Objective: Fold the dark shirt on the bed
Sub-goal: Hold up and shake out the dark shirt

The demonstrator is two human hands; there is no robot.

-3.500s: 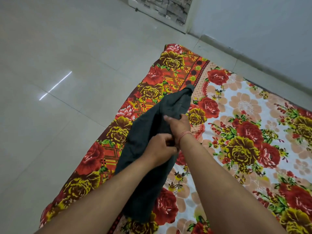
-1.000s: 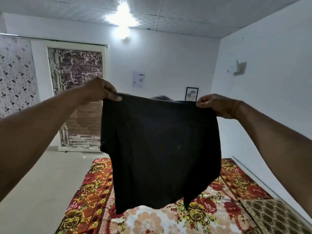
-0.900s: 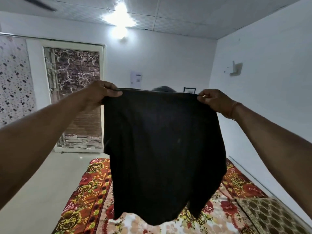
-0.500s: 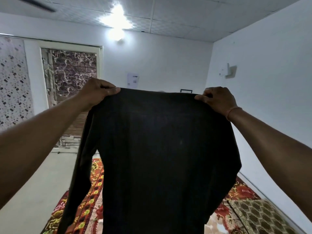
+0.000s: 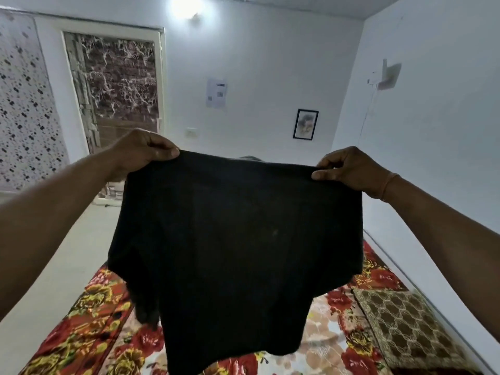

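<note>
The dark shirt [image 5: 238, 253] hangs spread out in the air in front of me, above the bed [image 5: 89, 328] with its red and yellow floral sheet. My left hand [image 5: 140, 151] pinches the shirt's top edge at the left corner. My right hand [image 5: 349, 169] pinches the top edge at the right corner. The cloth is stretched between both hands and its lower part dangles just over the sheet. A sleeve hangs at the lower left. The shirt hides the middle of the bed.
A brown patterned mat [image 5: 400, 326] lies on the bed at the right, near the white wall [image 5: 433, 131]. Pale floor [image 5: 59, 266] runs along the bed's left side toward a door [image 5: 119, 85]. A small framed picture [image 5: 305, 123] hangs on the far wall.
The shirt went from bunched on the bed to lifted and spread between both hands. In the last half second my hands dropped lower and the camera tilted down a little.
</note>
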